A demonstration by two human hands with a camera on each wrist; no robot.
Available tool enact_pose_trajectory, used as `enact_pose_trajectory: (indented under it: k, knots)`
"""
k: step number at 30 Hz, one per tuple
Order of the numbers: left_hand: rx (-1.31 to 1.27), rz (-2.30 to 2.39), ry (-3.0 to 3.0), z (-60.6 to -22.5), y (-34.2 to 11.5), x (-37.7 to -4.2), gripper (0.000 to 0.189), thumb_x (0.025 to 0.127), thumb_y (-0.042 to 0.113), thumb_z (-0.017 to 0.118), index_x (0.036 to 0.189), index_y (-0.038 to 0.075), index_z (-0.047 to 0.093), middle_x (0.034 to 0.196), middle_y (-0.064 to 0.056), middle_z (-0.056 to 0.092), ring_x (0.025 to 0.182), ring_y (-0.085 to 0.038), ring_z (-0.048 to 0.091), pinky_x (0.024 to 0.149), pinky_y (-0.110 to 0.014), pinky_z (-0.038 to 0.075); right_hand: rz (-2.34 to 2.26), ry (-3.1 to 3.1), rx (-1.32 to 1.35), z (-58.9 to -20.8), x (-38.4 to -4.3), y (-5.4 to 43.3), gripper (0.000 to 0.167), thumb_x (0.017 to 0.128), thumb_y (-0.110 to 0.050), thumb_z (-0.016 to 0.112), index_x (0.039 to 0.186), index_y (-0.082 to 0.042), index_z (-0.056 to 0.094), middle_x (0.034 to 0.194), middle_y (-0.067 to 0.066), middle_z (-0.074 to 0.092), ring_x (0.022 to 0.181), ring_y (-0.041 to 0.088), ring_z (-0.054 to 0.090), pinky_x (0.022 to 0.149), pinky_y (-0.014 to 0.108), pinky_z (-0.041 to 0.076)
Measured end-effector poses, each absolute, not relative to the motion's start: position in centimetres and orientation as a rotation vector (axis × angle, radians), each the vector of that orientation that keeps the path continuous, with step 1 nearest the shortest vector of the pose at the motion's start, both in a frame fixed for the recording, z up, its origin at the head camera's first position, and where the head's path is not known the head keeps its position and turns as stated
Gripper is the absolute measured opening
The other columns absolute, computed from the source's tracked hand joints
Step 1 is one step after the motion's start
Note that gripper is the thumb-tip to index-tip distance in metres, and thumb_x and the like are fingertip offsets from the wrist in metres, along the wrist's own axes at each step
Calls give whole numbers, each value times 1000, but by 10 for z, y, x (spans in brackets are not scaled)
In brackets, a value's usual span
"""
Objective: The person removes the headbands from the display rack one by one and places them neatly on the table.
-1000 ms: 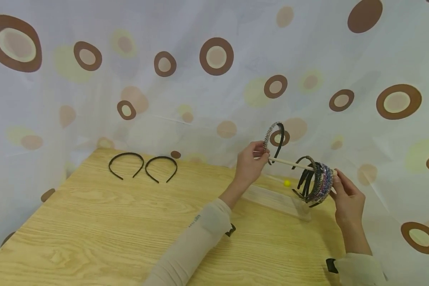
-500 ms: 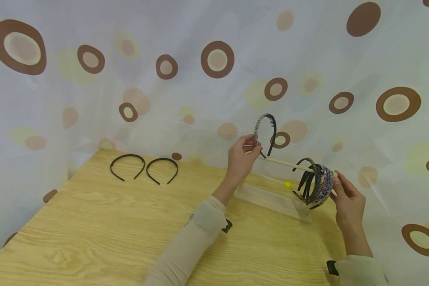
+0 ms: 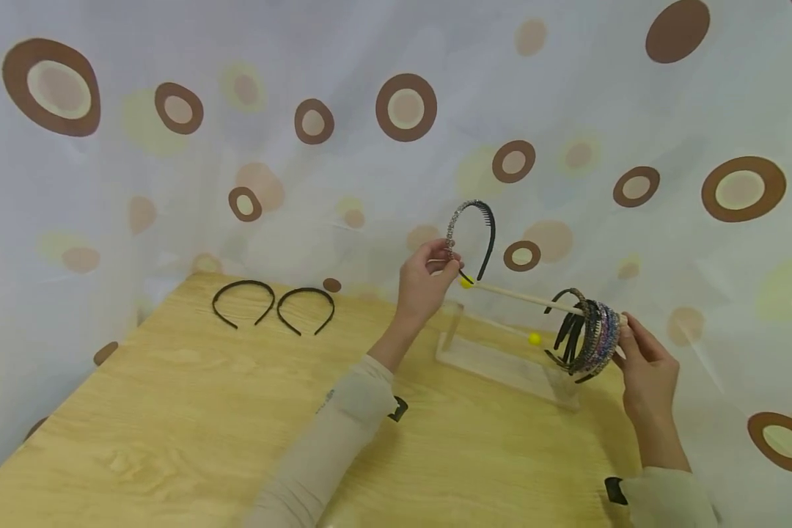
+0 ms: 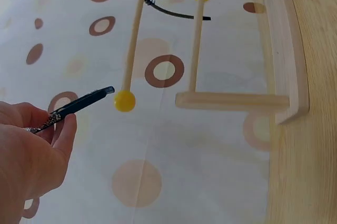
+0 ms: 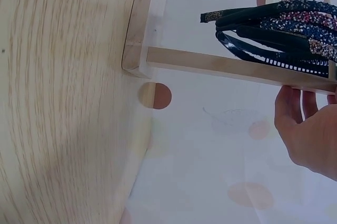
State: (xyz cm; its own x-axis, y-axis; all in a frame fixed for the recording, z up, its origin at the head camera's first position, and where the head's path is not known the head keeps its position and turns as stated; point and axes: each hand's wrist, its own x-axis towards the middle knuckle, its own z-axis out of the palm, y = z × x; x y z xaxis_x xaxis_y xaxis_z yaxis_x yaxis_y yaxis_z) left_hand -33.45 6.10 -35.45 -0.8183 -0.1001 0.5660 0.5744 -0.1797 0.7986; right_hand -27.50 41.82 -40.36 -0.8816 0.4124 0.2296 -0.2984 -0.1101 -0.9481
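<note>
My left hand [image 3: 422, 290] pinches a silver, glittery headband [image 3: 491, 242] with black teeth inside near one end. Its arch points up, beside the yellow ball tip [image 4: 125, 101] of a wooden rod [image 3: 521, 296]. In the left wrist view a gap separates the headband's visible end from that ball. The rod belongs to a wooden headband rack [image 3: 501, 367]. Several headbands [image 3: 600, 341], some sequined and some black, hang bunched at the rod's right end. There my right hand [image 3: 650, 378] grips the top of the rack's upright [image 5: 210, 63]; its fingertips are partly hidden.
Two plain black headbands [image 3: 243, 284] lie side by side on the wooden table [image 3: 171, 411], at the back left. A lower rod with a yellow ball [image 3: 534, 338] sticks out from the rack. A dotted curtain [image 3: 343, 169] hangs close behind.
My left hand has moved left and slightly up with the glittery headband, from along the rod to its ball end, which now shows. My right hand stays at the upright.
</note>
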Motion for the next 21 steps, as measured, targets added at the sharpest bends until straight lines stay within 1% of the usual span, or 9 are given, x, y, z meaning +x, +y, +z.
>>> enact_pose_trajectory:
  k: [3,9,16,19,21]
  knots:
    - [-559,-1994,-1699,-356,41,-332,28,96,-2,67,124,-3,65,104,-17,71,96,-25,71,83,-30,57,2047,-1697,-120,-403,-277,418,45,98,-20,70,141,-11,63,142,1,58,115,8,60,83,19,53]
    - [-543,-2064,-1723,-359,-4,-323,29,98,-2,64,127,0,64,107,-17,69,97,-25,71,86,-32,56,2047,-1697,-121,-404,-278,418,44,98,-20,70,140,-10,63,139,0,60,113,8,62,81,18,53]
    - [-569,-2113,-1698,-354,-58,-304,29,98,-2,64,127,-1,64,108,-22,66,101,-37,69,89,-37,56,2059,-1696,-142,-407,-276,416,45,98,-19,70,141,-10,62,140,0,59,112,7,62,82,18,53]
    - [-585,-2092,-1742,-352,-82,-294,30,99,-1,64,129,-1,64,108,-24,65,102,-36,69,89,-38,56,2066,-1682,-113,-406,-276,416,45,98,-18,69,142,-9,61,141,0,59,114,7,62,84,19,52]
    - [-579,-2068,-1806,-352,-98,-287,32,100,1,63,132,0,63,109,-23,64,102,-32,69,90,-37,56,2068,-1675,-97,-404,-276,416,45,99,-17,68,142,-9,61,141,0,59,114,7,62,84,19,52]
